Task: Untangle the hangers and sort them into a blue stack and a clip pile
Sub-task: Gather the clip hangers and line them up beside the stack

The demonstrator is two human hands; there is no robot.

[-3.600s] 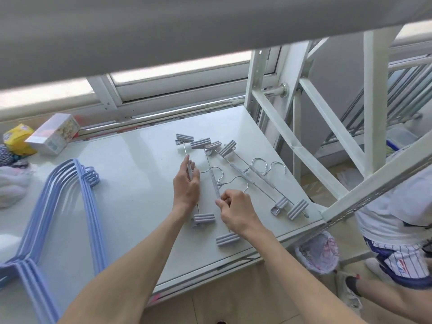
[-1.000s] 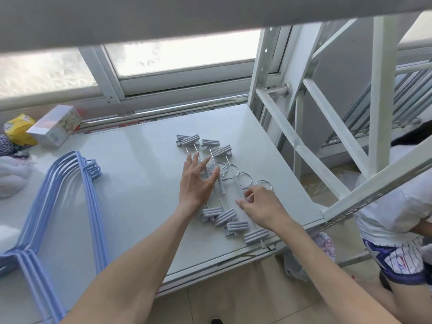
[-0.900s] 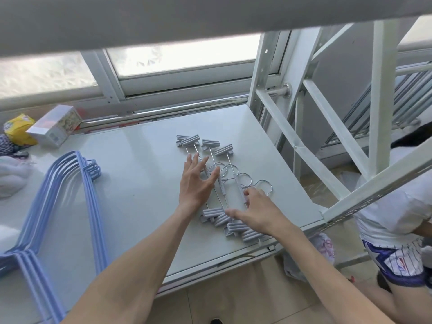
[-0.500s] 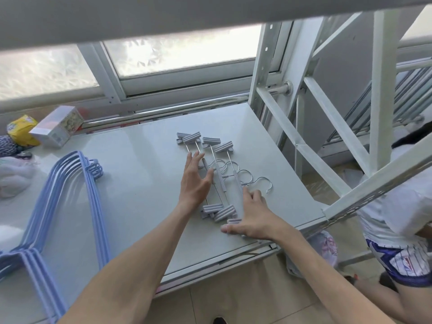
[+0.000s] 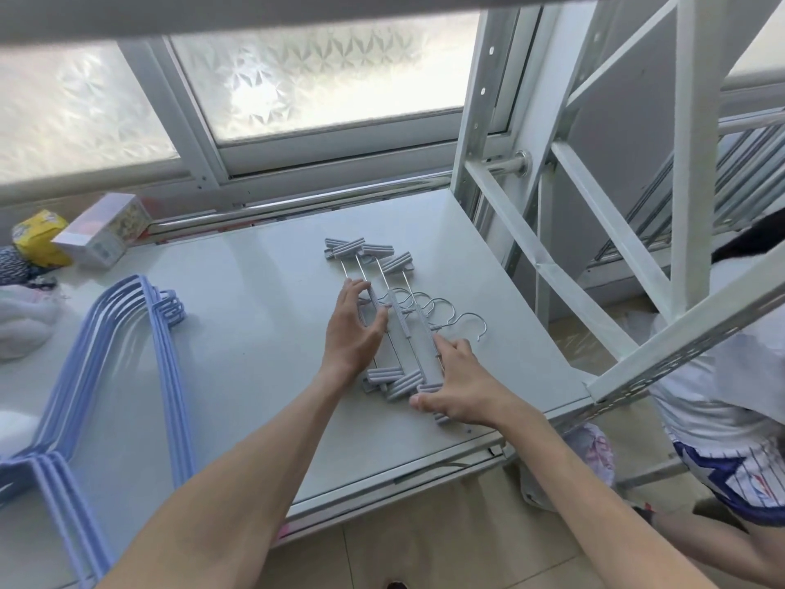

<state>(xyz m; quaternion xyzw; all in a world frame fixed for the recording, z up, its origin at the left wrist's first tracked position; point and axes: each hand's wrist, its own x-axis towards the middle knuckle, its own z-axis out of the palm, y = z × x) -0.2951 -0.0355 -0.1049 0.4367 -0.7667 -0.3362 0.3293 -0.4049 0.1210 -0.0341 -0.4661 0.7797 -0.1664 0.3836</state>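
Several grey clip hangers (image 5: 401,329) lie side by side on the white table (image 5: 255,333), metal hooks pointing right, clips at both ends. My left hand (image 5: 352,333) lies flat with straight fingers against the left side of the group. My right hand (image 5: 456,384) presses flat on the right side, covering the near clips. A stack of blue hangers (image 5: 127,333) lies on the left part of the table, apart from both hands.
A white box (image 5: 104,235), a yellow packet (image 5: 38,238) and cloth sit at the back left. A white metal frame (image 5: 594,231) stands along the table's right edge. Another person (image 5: 730,418) sits at the far right, a bag on the floor below.
The spread clip hangers have been pushed together into a tight row. My right hand has moved left against them and flattened; my left hand stays on their left side.
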